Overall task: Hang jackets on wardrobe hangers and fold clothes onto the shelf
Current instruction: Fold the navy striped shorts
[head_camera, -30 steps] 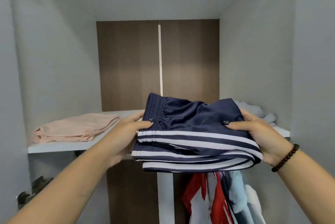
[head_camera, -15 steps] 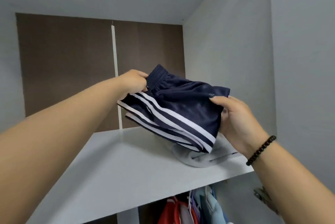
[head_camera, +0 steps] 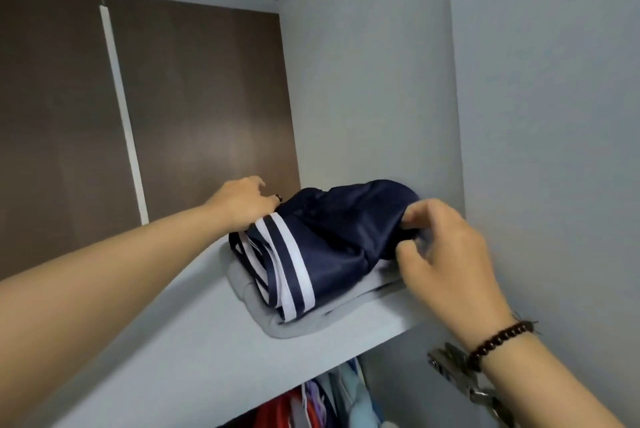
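- The shelf [head_camera: 194, 341] carries a folded grey garment [head_camera: 298, 322] near the right wall.
- The navy shorts [head_camera: 332, 247] lie on top of the grey garment, between the two hands.
- The right hand [head_camera: 446, 254] pinches the right edge of the shorts with curled fingers.
- The left hand [head_camera: 242, 202] touches the left edge of the shorts; I cannot tell its grip.
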